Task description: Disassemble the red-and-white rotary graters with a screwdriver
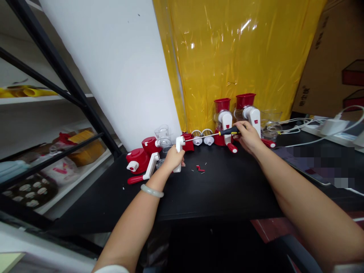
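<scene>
My left hand (pixel 174 158) is closed around a white plastic crank arm (pixel 179 143), held upright above the black table. In my right hand (pixel 248 135) is a screwdriver (pixel 229 131) with a black and yellow handle. Its long shaft points left, and the tip meets the upper end of the crank arm; whether it sits in a screw cannot be made out. Below, small screws and a little red plastic piece (pixel 200 169) lie on the table. Left of my left hand rest a white crank with a red handle (pixel 144 177) and a red grater base (pixel 138 160).
Two assembled red-and-white rotary graters (pixel 223 120) stand at the back, by yellow plastic sheeting (pixel 239 49). Two grater drums (pixel 207 137) lie left of them. A tablet (pixel 301 165) and white cables (pixel 309 122) are on the right; a shelf rack (pixel 93 151) is left.
</scene>
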Tool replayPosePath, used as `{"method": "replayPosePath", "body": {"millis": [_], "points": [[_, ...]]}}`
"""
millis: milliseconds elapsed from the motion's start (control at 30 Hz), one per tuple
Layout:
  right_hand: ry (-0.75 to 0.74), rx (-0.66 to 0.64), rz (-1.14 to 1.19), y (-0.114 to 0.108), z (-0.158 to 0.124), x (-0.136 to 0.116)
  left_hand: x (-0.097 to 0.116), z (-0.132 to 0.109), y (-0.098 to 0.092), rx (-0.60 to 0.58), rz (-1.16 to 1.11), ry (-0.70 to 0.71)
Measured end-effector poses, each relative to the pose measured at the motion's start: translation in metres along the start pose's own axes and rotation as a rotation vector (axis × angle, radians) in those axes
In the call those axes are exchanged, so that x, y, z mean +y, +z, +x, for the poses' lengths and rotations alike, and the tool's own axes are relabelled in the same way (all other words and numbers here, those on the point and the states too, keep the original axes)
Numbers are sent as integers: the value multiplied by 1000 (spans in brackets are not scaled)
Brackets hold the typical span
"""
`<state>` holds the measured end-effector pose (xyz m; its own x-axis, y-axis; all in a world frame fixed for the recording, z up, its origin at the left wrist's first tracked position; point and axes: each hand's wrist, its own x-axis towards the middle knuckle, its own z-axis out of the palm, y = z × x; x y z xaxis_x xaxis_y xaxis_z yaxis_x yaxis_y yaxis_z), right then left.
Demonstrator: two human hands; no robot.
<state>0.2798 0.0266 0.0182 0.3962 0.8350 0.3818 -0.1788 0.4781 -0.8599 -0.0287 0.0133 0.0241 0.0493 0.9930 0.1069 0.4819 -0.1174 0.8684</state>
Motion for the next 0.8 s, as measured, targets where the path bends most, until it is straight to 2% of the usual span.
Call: {"method": "replayPosePath", "body": {"millis": [167, 300, 400, 567, 700, 800], "points": [[49, -70, 106, 2, -6, -9, 0, 0, 3, -49, -100, -63], [-14, 14, -160, -6, -5, -6, -1, -2, 8, -125, -178, -133], [-10, 58, -329, -10, -1, -1, -3, -2, 8, -113, -113, -109], [15, 31, -149, -5, 1, 3, -3, 0, 3, -67, 2, -36], [14, 1, 35, 2, -1, -2, -1, -2, 3, -73, -68, -73], [3, -33, 84, 2, -3, -6, 0, -4, 6, -108, -128, -109]]}}
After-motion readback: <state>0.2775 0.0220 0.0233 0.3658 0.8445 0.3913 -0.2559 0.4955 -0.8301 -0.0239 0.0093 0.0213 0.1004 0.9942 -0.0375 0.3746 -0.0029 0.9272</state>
